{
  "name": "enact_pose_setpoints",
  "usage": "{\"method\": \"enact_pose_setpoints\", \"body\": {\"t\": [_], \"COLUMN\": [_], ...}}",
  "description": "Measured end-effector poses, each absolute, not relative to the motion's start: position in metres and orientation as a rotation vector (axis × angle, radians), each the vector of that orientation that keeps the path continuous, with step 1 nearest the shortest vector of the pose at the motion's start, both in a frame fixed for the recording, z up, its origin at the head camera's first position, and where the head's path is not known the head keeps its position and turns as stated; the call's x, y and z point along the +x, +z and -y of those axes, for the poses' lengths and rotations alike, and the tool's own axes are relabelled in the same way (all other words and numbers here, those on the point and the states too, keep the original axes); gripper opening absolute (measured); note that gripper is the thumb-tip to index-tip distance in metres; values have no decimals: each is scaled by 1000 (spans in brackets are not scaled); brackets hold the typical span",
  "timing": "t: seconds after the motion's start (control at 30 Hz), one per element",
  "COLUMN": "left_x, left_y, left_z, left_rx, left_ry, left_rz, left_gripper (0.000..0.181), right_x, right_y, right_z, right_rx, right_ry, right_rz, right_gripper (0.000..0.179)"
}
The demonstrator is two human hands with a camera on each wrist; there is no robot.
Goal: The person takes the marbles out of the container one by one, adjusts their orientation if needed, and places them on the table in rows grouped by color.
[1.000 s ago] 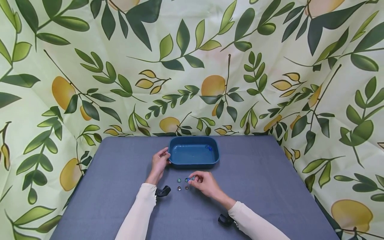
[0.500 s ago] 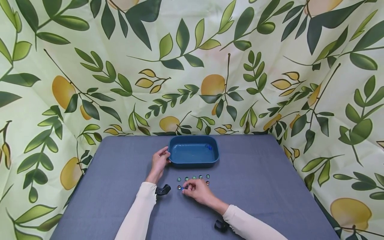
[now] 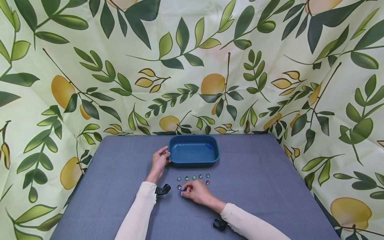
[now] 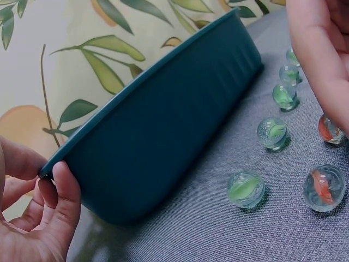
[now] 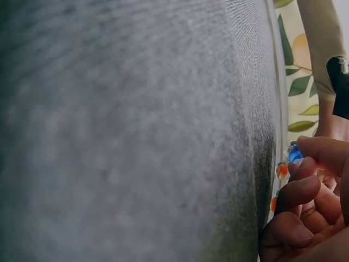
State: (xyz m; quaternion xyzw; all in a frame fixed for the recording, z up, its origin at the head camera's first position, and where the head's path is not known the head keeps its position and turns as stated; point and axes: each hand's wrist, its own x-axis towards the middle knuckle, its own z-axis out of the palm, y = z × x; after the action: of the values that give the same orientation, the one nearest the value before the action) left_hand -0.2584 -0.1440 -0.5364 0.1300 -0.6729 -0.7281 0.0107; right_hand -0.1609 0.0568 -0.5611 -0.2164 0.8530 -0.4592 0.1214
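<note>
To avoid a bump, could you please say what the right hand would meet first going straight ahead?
The right hand, holding a blue marble, would probably meet the black left-wrist device, though it may brush the leftmost orange marble first; depth is unclear.

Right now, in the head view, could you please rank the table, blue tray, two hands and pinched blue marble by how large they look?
Largest to smallest:
1. Table
2. Blue tray
3. Left hand and right hand, too alike to rank
4. Blue marble
</note>
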Motion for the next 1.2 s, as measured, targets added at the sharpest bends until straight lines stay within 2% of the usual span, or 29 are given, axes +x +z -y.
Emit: {"method": "enact_pose_setpoints", "body": {"t": [0.6,0.9,1.2], "left_x": [-257,-257,-257], "left_y": [-535,-537,-535], "left_z": [144,144,145], "left_rx": [407,406,404], "left_ry": [-2266,-2268,-2260], "left_rz": [2104,2095,2103], "left_gripper": [42,42,42], "right_x": [-159,-159,-164], "right_y": [-560,-560,-532], "right_z": [-50,-50,-62], "right_rx": [-698,-676,-583], "right_ry": [-1154,-1198,-1317], "right_rz": [-2608,-2597,-2571], "right_gripper": [10,13,8]}}
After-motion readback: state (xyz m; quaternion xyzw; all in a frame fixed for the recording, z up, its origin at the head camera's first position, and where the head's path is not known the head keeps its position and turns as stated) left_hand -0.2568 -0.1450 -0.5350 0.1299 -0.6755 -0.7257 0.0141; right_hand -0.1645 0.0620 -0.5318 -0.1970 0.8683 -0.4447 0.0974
